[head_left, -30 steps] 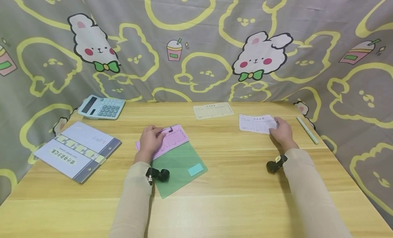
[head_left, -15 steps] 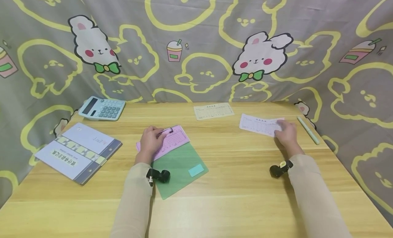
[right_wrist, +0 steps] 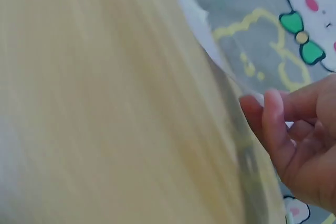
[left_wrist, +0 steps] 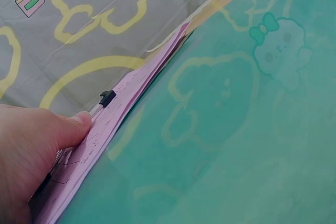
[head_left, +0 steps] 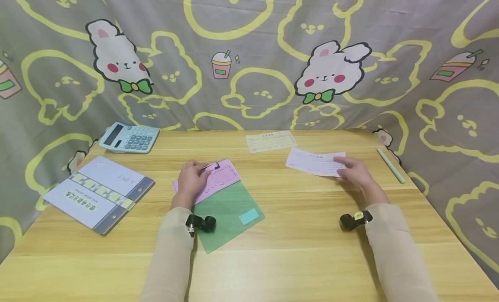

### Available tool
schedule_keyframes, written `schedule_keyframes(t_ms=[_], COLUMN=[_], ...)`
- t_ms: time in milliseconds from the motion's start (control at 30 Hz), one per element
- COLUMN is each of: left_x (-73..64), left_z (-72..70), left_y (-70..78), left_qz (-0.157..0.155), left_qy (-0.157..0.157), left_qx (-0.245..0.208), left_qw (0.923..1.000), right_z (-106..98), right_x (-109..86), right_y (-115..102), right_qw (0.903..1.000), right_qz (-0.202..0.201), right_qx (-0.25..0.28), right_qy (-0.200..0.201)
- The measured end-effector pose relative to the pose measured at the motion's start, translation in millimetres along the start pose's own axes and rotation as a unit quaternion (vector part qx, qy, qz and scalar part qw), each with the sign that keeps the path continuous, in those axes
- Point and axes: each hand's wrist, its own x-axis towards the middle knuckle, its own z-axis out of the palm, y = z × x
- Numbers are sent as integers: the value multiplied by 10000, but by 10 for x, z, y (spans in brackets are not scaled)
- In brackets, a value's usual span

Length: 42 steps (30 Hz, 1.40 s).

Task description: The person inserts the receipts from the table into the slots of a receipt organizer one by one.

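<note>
From where I stand, the person's left hand (head_left: 189, 180), left of the frame's centre, grips the wire clip (head_left: 217, 165) at the top of a green clipboard (head_left: 222, 230), its thumb pressed down on it. The clip lies across a few pink printed slips (head_left: 226, 177); I'd guess that grip both controls the clip and steadies the board. The fingers behind the edge are hard to make out.

Right of centre, the right hand (head_left: 354, 172) pinches the right end of a white printed slip (head_left: 312, 161) between thumb and fingers. In the right wrist view it looks raised off the tabletop (head_left: 296, 250). Held by one end like that, most of its printed face is uncovered, which probably makes it easy to turn or lay down.

Farther out, a yellowish slip (head_left: 270, 141) lies flat at upper centre, near the back edge. A pale green pen (head_left: 391, 165) sits at the right edge, a ledger (head_left: 97, 193) at left and a light blue calculator (head_left: 137, 138) at upper left, seemingly set aside but within reach. A cartoon-print curtain (head_left: 265, 42) hangs behind.
</note>
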Motion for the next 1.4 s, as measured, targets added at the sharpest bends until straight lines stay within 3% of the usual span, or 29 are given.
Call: schedule_keyframes(t_ms=[200,367,533,667,933,1200,1400], left_x=[3,3,0,0,15,23,17], left_z=[7,6,0,1,11,-21,-42], left_y=[-13,-10,-11,-13,0,52,72], left_qz=[-9,-42,-47,-42,-177,-450,-506], left_qy=[20,-20,-8,37,8,-93,-275], left_qx=[-34,-6,-16,-20,-154,-352,-284], left_qw=[10000,10000,10000,10000,9997,9983,9979], right_z=[148,339,646,928,1405,1748,1958], right_x=[-27,-32,-14,28,68,54,45], right_y=[-158,-300,-434,-490,-591,-682,-739], right_qw=[9965,9872,9774,9722,9745,9843,9855], right_qz=[-542,-910,-1015,-1237,-1162,-927,-1009], right_qx=[202,702,1013,825,288,59,79], right_qy=[-607,-1104,-1551,-1807,-1898,-1498,-1361])
